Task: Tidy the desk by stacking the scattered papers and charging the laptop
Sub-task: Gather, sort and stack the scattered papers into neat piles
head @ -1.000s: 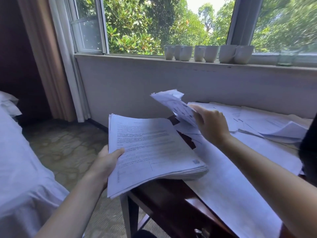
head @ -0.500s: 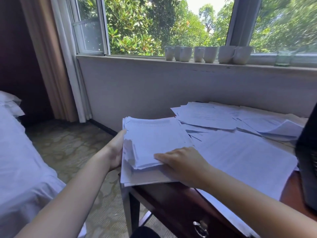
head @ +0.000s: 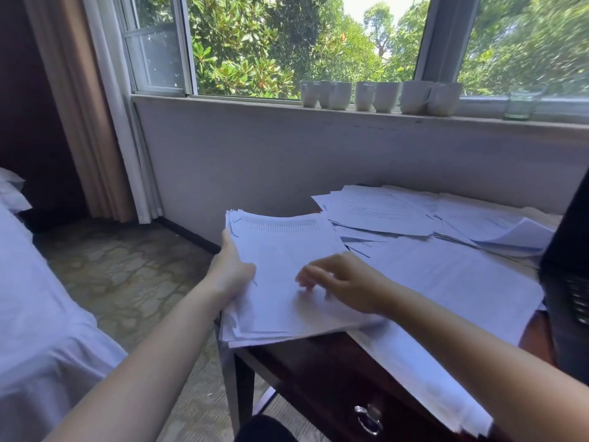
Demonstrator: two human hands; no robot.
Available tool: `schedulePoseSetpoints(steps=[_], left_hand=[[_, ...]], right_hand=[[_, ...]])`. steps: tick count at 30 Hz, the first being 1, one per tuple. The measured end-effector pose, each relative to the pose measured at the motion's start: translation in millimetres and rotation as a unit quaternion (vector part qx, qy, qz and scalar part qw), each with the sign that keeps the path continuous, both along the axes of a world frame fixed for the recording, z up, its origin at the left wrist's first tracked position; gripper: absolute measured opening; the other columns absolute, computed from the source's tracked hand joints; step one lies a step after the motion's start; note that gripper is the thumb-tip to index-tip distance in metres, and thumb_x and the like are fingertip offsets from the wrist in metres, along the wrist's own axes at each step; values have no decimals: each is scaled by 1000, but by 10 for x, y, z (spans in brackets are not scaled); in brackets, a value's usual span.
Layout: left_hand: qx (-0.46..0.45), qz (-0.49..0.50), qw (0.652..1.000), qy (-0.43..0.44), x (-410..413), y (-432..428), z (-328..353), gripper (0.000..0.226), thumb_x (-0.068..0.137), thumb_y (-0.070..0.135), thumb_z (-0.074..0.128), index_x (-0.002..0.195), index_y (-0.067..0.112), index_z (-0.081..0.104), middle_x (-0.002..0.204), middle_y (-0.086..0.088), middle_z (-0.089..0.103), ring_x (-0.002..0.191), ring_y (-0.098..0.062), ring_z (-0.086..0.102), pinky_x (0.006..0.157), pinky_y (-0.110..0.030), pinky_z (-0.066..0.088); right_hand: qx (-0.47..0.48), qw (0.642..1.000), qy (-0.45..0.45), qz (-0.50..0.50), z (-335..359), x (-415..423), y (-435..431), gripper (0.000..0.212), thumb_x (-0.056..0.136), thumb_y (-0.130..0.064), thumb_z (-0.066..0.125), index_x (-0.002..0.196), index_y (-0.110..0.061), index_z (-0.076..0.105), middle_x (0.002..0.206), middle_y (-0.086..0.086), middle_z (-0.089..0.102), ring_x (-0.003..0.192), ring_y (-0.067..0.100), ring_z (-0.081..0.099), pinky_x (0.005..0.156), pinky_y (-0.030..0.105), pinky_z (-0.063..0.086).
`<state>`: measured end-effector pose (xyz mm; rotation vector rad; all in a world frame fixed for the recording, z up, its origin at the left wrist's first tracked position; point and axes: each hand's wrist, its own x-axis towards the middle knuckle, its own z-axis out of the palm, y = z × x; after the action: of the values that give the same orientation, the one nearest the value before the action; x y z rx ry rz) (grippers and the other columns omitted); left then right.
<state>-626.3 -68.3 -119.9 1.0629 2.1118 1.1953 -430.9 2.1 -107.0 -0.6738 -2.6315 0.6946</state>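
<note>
A thick stack of white papers (head: 283, 247) lies on the left corner of the dark wooden desk (head: 318, 365), overhanging its edge. My left hand (head: 231, 269) grips the stack's left edge. My right hand (head: 347, 283) hovers just over the top sheet, fingers loosely bent and blurred, holding nothing. More loose papers (head: 398, 215) lie scattered across the desk behind and to the right. A black laptop (head: 570, 282) shows at the right border, mostly cut off; no charger is visible.
White mugs (head: 379, 95) and a glass (head: 521, 105) line the windowsill. A bed with white sheets (head: 35, 314) is at the left, with carpeted floor (head: 127, 279) between it and the desk. A drawer handle (head: 368, 417) sits on the desk front.
The right hand carried a sheaf from the scattered papers onto the stack, pressed it down, and has now lifted slightly. The left hand shifted along the stack's left edge.
</note>
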Motion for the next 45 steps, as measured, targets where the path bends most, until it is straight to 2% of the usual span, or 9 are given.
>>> schedulePoseSetpoints(steps=[4, 8, 16, 22, 27, 34, 37, 40, 45], left_hand=[[-25, 16, 993, 111, 95, 47, -207, 47, 87, 11, 40, 133, 12, 34, 120, -22, 44, 103, -31, 41, 89, -38, 42], [-66, 55, 975, 204, 183, 60, -313, 47, 92, 16, 38, 138, 12, 28, 125, -22, 40, 113, -37, 38, 101, -45, 35], [-91, 87, 958, 257, 231, 59, -325, 56, 96, 20, 35, 149, 19, 18, 142, -15, 32, 131, -33, 27, 113, -40, 12], [-80, 98, 961, 245, 220, 73, -352, 57, 95, 21, 36, 150, 22, 18, 145, -12, 31, 136, -29, 24, 116, -42, 8], [-63, 95, 965, 237, 219, 52, -366, 57, 97, 22, 35, 151, 22, 17, 149, -11, 29, 143, -25, 15, 116, -43, 3], [-62, 89, 971, 214, 218, 72, -384, 54, 98, 22, 33, 150, 22, 18, 148, -13, 31, 144, -26, 13, 115, -49, 10], [-59, 91, 974, 201, 228, 54, -384, 54, 98, 22, 34, 150, 23, 18, 148, -10, 29, 144, -25, 11, 113, -50, 14], [-53, 94, 975, 193, 244, 32, -369, 54, 98, 22, 34, 150, 24, 18, 149, -9, 27, 145, -23, 9, 112, -50, 14], [-50, 94, 978, 180, 260, 23, -356, 54, 99, 22, 34, 150, 24, 18, 148, -7, 26, 145, -21, 9, 112, -49, 15]], right_hand=[[50, 989, 40, -133, -35, 15, 452, 19, 93, -20, 52, 93, -16, 71, 89, -1, 71, 83, 19, 63, 79, 36, 51], [63, 968, 16, -242, -114, 39, 979, 19, 89, -17, 53, 99, -15, 69, 108, 2, 67, 102, 23, 60, 84, 33, 47], [114, 927, -158, -319, -103, -67, 1519, 52, 90, -34, 53, 137, -16, 42, 139, 8, 45, 127, 30, 39, 94, 35, 36], [131, 908, -173, -357, -180, -160, 1604, 12, 88, -24, 45, 86, -14, 52, 103, 8, 63, 89, 29, 50, 62, 30, 31], [222, 886, -223, -341, -111, -140, 1643, 18, 90, -13, 42, 73, -10, 47, 100, 12, 63, 80, 27, 42, 65, 27, 31], [213, 883, -268, -322, 58, -122, 1645, 45, 85, -55, 52, 68, -14, 45, 67, 0, 41, 81, 26, 44, 58, 27, 30], [241, 874, -281, -315, 43, -191, 1650, 37, 90, -42, 49, 67, -13, 46, 69, 0, 46, 80, 25, 43, 60, 26, 33], [285, 858, -308, -295, 47, -258, 1678, 12, 89, -15, 48, 82, -10, 57, 95, 5, 62, 83, 25, 46, 61, 24, 34], [297, 842, -318, -319, 11, -212, 1750, 29, 82, 4, 50, 106, -8, 62, 111, 9, 62, 105, 28, 56, 69, 25, 37]])
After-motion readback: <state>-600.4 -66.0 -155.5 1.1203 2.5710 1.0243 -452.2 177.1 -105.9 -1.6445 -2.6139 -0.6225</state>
